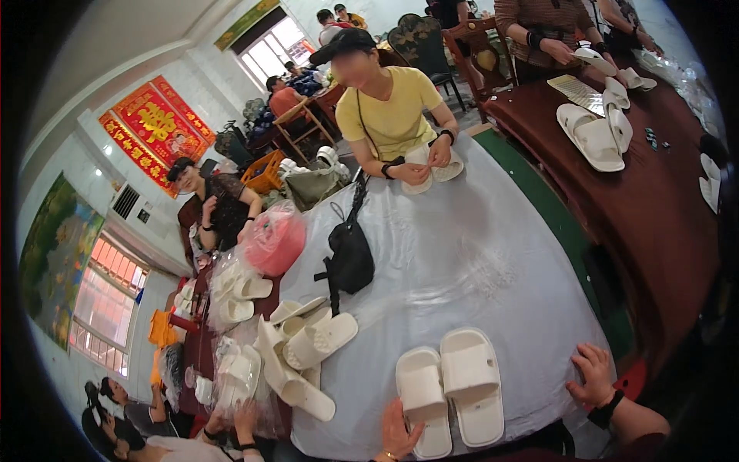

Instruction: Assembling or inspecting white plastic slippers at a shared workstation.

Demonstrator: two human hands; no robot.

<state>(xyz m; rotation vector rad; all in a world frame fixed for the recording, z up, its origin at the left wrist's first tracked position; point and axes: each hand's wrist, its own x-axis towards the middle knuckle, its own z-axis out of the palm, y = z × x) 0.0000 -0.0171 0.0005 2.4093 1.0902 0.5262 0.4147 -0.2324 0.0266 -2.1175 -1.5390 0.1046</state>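
A pair of cream slippers lies side by side at the near edge of the table, toes pointing away from me. My left hand [400,433] is at the outer side of the left slipper [422,385], its fingers stretched along the edge and its thumb apart over the footbed. The right slipper [473,385] lies just beside it, with neither hand on it. Farther right, my right hand [593,376] rests on the table's edge with fingers spread and nothing in it. A dark band circles that wrist.
More cream slippers [308,346] are heaped to the left, some in clear plastic bags [239,369]. A black bag [350,258] lies mid-table on the pale plastic cover [431,269]. Across sits a person in yellow [392,115] handling slippers. A brown table [616,200] with slippers stands right.
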